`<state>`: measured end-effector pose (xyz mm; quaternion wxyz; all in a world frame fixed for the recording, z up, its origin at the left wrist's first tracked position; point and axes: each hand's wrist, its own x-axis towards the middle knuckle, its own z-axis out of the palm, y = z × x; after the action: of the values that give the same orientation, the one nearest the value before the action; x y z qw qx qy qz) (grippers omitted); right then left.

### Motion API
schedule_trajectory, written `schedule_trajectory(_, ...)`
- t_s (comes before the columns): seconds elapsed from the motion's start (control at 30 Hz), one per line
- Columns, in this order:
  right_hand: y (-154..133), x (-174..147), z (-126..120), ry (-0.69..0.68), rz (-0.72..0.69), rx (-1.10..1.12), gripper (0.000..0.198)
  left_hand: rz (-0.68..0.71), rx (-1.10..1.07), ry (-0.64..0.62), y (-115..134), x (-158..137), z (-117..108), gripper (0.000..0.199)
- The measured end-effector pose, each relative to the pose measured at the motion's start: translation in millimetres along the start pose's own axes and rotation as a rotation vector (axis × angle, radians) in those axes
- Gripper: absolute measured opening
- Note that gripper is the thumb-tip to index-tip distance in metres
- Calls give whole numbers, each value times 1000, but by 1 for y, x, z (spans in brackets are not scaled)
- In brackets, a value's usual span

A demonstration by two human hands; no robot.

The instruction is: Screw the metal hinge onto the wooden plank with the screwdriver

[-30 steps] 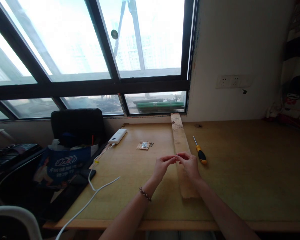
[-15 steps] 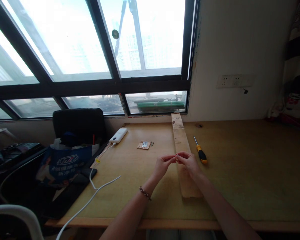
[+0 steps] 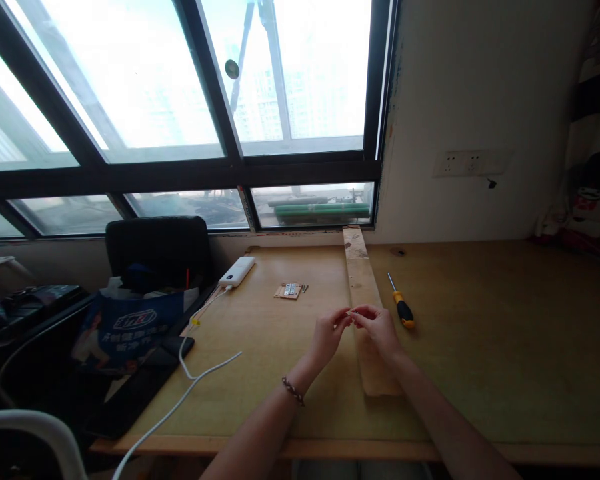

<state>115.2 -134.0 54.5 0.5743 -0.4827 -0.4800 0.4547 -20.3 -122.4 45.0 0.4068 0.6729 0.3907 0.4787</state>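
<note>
My left hand (image 3: 329,333) and my right hand (image 3: 377,327) meet fingertip to fingertip over a long wooden board (image 3: 367,287). Both are closed in a pinch around something tiny between them, too small to make out. The board lies lengthwise, running from the window wall towards me. To its right rests a screwdriver (image 3: 403,310) with a yellow and black handle, its shaft pointing away. Left of the board, a small brown piece (image 3: 281,291) carries light metal plates (image 3: 293,289), with a few thin screws or nails (image 3: 305,289) beside it.
A white power strip (image 3: 237,271) sits at the table's left edge, and its white cable (image 3: 193,379) trails forward over the tabletop (image 3: 260,387). Beyond that edge are a black chair (image 3: 156,243) and a blue bag (image 3: 135,330). Wall sockets (image 3: 473,162) are at the right.
My left wrist has turned slightly and its fingers are more bent. The pinched fingertips have shifted a little left. Things on the table have stayed put.
</note>
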Motion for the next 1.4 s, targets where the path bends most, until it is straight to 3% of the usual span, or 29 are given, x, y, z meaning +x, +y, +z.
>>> schedule_trajectory(0.1,2,0,1,18,18,-15,33,29,75,52,0,-2,0,18)
schedule_trajectory(0.23,8,2,2,46,20,-41,34,176,306,61,3,-4,-2,15)
schedule_trajectory(0.33,13,3,2,46,3,-66,34,209,341,62,6,-5,-2,17)
schedule_trajectory(0.43,16,4,2,47,-10,-107,34,146,240,65,7,-4,-1,17)
schedule_trajectory(0.67,6,-4,3,71,-182,-255,27,-228,-182,-10,2,4,-4,24)
schedule_trajectory(0.9,2,-8,4,62,-358,-426,21,-244,-268,14,-1,5,-3,21)
schedule_trajectory(1.03,2,-8,3,65,-300,-314,21,-228,-267,24,0,4,-3,22)
schedule_trajectory(1.27,0,-5,2,69,-100,-48,23,-337,-396,2,-1,2,-1,24)
schedule_trajectory(1.4,-4,-9,3,94,-109,-60,23,-381,-433,-6,-5,1,1,26)
